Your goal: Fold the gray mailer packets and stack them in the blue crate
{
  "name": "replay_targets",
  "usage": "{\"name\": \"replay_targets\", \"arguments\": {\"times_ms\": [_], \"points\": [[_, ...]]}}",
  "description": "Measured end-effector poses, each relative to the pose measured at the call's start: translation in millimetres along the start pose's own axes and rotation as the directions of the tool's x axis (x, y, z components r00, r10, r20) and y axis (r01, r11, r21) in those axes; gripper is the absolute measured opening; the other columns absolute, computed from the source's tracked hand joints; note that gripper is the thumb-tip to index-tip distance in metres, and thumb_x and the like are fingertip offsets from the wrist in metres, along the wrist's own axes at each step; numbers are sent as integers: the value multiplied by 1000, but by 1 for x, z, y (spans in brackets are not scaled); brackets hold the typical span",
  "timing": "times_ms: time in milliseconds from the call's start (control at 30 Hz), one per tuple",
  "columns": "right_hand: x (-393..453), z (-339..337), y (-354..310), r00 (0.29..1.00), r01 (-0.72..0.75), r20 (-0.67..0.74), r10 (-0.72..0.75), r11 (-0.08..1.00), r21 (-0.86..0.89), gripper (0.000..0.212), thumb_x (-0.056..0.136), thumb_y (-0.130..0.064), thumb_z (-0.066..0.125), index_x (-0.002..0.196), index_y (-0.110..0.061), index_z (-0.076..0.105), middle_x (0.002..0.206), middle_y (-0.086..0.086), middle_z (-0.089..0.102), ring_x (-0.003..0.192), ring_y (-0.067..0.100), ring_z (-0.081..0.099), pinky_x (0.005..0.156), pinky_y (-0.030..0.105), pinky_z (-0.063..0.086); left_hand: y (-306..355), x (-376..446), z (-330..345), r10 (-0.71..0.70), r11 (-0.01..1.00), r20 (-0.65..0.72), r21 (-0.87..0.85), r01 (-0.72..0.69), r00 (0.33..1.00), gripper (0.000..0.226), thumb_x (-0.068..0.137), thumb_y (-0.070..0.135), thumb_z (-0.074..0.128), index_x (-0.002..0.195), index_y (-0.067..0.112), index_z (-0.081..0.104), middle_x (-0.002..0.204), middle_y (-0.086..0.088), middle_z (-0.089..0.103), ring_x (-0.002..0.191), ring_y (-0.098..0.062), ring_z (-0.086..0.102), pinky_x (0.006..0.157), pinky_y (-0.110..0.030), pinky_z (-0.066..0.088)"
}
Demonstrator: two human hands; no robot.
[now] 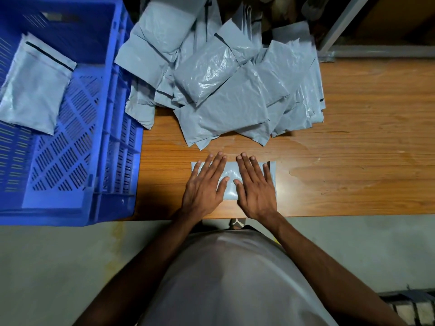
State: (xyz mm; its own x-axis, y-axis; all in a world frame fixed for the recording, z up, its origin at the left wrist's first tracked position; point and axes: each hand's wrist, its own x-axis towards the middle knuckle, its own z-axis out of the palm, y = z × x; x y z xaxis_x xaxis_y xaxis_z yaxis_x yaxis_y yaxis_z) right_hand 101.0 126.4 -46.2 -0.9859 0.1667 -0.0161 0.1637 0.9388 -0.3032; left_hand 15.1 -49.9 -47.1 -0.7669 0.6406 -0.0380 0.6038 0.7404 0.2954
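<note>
A: Where's our packet?

B: Flat under both palms, on the table. Left hand and right hand are spread, fingers straight, pressing down.

A: Handling?

B: Prob. light, soft, slick plastic (puffy, so air springs back). We'd pinch the short ends beside our little fingers, then carry it to the crate left of the left hand.

Both bare forearms reach forward. The left hand and right hand lie flat, palms down, side by side, fingers straight and slightly spread.
</note>
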Motion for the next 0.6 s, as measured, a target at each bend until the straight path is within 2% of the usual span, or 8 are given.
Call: {"name": "replay_targets", "arguments": {"times_ms": [367, 500, 600], "points": [[-1, -5, 1, 999, 12, 44, -14, 999, 53, 60, 113, -42, 26, 168, -23, 11, 175, -4, 7, 162, 13, 1, 131, 49, 5, -2, -1, -3, 0, 999, 48, -43, 2, 999, 61, 112, 48, 19, 167, 23, 12, 174, 8, 5, 160, -11, -1, 130, -44, 9], [-8, -18, 11, 1000, -28, -2, 28, 996, 80, 61, 111, -45, 23, 167, -21, 20, 175, -1, 14, 162, 15, 6, 131, 42, 5, 9, -1, -7, -3, 1000, 25, 22, 3, 1000, 62, 112, 47, 19, 167, 20, 14, 174, 5, 9, 161, -14, 3, 130, -48, 7], [-12, -19, 21, 999, -35, 12, 35, 998, 55, 62, 111, -46, 22, 168, -22, 17, 175, -2, 13, 162, 13, 3, 131, 43, 5, 21, 3, -5, 56, 997, 13, 46, -56, 998, 63, 111, 48, 21, 167, 18, 17, 174, 3, 13, 161, -13, 3, 130, -49, 6]]}}
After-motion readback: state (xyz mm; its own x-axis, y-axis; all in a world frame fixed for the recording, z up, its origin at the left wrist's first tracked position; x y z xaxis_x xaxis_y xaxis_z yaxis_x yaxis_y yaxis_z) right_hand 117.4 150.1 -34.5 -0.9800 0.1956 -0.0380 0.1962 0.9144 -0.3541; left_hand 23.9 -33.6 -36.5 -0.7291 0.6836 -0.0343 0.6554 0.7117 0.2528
